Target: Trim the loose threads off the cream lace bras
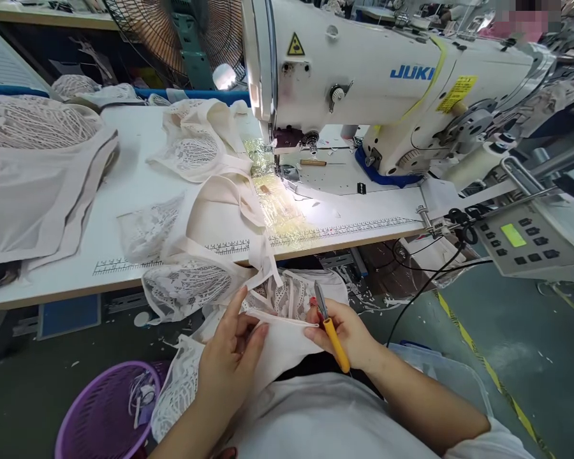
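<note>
My left hand (232, 350) pinches the edge of a white lace bra (287, 341) between thumb and fingers, with the index finger raised. My right hand (347, 331) grips the other end of that edge with thumb and fingertips. Tucked in the same right hand is a small yellow-handled tool (335, 344) with a pointed metal blade facing away from me. The bra's fabric is pulled fairly straight between both hands above my lap. More joined lace cups and straps (220, 210) trail from the table's front edge down to my hands.
A JUKI sewing machine (363, 70) stands over the white table (138, 146), its lamp lit. Stacked beige cup pieces (38, 185) lie left. A wooden-handled awl (313, 162) rests by the needle. A control panel (530, 239) juts out right; a purple basket (105, 408) stands below left.
</note>
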Action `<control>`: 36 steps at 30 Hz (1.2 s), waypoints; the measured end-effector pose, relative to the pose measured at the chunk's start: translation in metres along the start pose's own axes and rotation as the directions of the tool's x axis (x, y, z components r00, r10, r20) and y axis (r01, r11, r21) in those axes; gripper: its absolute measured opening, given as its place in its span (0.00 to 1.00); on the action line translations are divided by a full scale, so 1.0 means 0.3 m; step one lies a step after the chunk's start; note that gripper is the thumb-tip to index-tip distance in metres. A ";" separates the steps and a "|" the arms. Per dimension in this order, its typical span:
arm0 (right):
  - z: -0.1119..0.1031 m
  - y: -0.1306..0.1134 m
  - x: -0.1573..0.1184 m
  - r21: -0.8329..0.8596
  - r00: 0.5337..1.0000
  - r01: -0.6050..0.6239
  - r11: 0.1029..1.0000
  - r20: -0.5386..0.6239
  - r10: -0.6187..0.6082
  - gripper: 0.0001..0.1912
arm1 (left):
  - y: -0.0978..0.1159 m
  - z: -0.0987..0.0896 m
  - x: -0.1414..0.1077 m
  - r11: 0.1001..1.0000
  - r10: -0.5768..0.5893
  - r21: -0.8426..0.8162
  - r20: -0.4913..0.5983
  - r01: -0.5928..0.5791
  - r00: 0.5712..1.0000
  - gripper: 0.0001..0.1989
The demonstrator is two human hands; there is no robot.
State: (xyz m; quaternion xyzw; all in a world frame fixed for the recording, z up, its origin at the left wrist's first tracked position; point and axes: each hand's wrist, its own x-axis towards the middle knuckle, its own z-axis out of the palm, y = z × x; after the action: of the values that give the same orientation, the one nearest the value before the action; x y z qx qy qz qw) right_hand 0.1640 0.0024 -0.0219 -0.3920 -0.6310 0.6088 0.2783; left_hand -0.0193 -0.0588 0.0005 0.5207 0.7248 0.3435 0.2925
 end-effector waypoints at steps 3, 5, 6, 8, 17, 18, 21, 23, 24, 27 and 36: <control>0.002 0.004 -0.002 0.002 1.000 0.008 1.000 -0.012 -0.008 0.14 | -0.013 0.013 0.004 0.981 -0.032 -0.190 0.030 0.037 0.999 0.29; 0.003 0.003 -0.002 0.020 1.000 0.002 1.000 -0.023 -0.002 0.13 | -0.020 0.022 0.007 0.953 -0.014 -0.302 0.022 0.020 1.000 0.28; 0.004 0.002 -0.002 0.037 1.000 0.000 0.999 -0.022 0.001 0.13 | -0.022 0.025 0.008 0.943 -0.003 -0.334 0.017 0.009 1.000 0.27; 0.008 0.001 -0.002 0.080 1.000 0.002 0.997 -0.010 -0.001 0.12 | -0.021 0.028 0.009 0.932 0.009 -0.361 0.012 -0.004 1.000 0.26; 0.033 0.009 0.015 0.196 0.995 0.025 0.980 -0.099 -0.005 0.13 | 0.004 0.008 0.022 0.845 -0.073 -0.528 0.048 0.088 0.996 0.23; 0.032 0.007 0.018 0.194 0.995 0.018 0.981 -0.098 0.001 0.14 | -0.002 0.004 0.025 0.859 -0.065 -0.504 0.058 0.085 0.996 0.22; 0.024 -0.005 0.023 0.169 0.997 -0.006 0.986 -0.081 0.020 0.16 | -0.015 -0.020 0.039 0.960 0.067 -0.273 0.012 -0.061 0.998 0.19; 0.018 -0.016 0.023 0.125 0.997 -0.005 0.992 -0.071 0.014 0.16 | 0.001 -0.042 0.053 0.947 0.321 0.018 -0.073 -0.321 0.944 0.20; 0.016 -0.022 0.022 0.095 0.998 0.002 0.995 -0.069 0.005 0.16 | 0.019 -0.051 0.062 0.870 0.483 0.151 -0.058 -0.470 0.874 0.20; 0.013 -0.037 0.014 0.011 0.997 0.033 0.999 -0.074 -0.032 0.16 | 0.092 -0.059 0.089 0.542 0.765 0.294 0.215 -0.788 0.607 0.16; 0.001 -0.033 -0.009 0.002 0.994 0.014 1.000 -0.110 -0.014 0.14 | 0.123 -0.007 0.139 0.639 0.522 0.253 0.550 -0.726 0.652 0.11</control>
State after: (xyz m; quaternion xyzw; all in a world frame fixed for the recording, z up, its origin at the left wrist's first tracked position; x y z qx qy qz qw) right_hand 0.1636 0.0006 -0.0120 -0.4201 -0.6166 0.5852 0.3176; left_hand -0.0123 -0.0111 0.0286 0.8582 0.4676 0.1230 0.1724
